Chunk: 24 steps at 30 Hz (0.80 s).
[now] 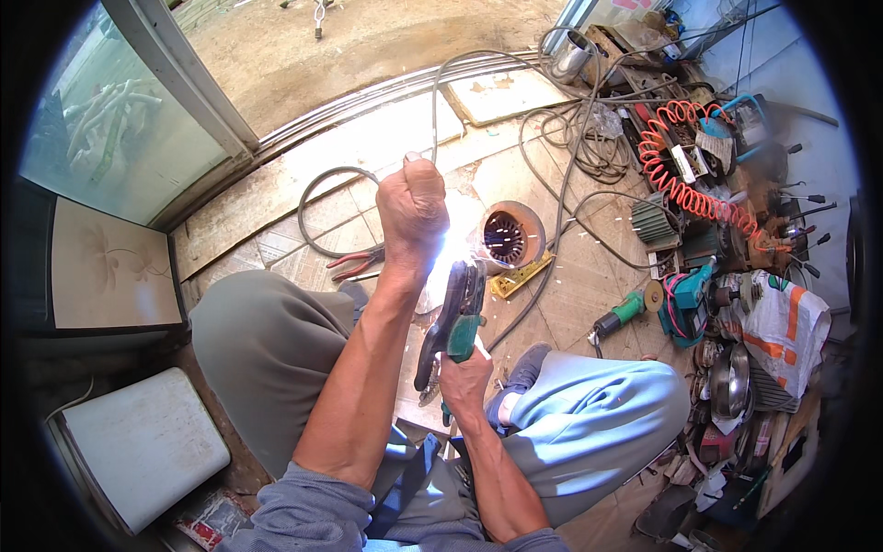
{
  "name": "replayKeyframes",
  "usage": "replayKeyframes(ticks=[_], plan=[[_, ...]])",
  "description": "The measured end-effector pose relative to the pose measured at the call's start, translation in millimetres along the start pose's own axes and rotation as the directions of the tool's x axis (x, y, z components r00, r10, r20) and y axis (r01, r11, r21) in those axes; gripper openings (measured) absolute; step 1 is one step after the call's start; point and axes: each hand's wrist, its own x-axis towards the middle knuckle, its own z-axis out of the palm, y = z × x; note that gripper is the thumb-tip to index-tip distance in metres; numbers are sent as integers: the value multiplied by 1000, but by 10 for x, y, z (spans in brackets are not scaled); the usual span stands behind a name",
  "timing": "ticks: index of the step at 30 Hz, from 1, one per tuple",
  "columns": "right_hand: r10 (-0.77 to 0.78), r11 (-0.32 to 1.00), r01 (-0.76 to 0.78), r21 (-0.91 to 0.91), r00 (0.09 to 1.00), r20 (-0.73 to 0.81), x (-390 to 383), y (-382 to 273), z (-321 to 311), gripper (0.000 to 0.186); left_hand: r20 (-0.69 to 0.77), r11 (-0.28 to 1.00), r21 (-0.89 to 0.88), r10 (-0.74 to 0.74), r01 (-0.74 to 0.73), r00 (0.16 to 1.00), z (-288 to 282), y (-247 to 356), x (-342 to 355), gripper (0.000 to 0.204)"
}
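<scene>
A bright white welding arc glares between my hands, and sparks fly to the right of it. My left hand [413,210] is closed in a fist just above the glare; whatever it grips is hidden. My right hand [466,373] is wrapped round the green handle of a black-and-green hand-held tool [450,322], whose upper end reaches the glare. Close to the arc's right stands a short rusty metal cylinder [532,221] with a slotted inside. A yellow metal bar [521,278] lies at its foot. Glare washes out the spot being welded.
Red-handled pliers [357,262] and a looped black cable [303,216] lie to the left. A green angle grinder [621,316] rests at right, before piled tools and a coiled orange hose [676,189]. Cables cross the tiled floor. A white box [147,446] stands lower left.
</scene>
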Motion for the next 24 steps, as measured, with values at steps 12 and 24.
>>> replayKeyframes(ticks=[12,24], plan=[[38,999,-38,-6,999,4,-8,-35,-16,18,-17,997,68,44,-43,999,22,164,-25,62],[96,993,-92,-68,993,63,-35,-157,-54,9,-40,999,33,22,-20,999,12,46,0,62]])
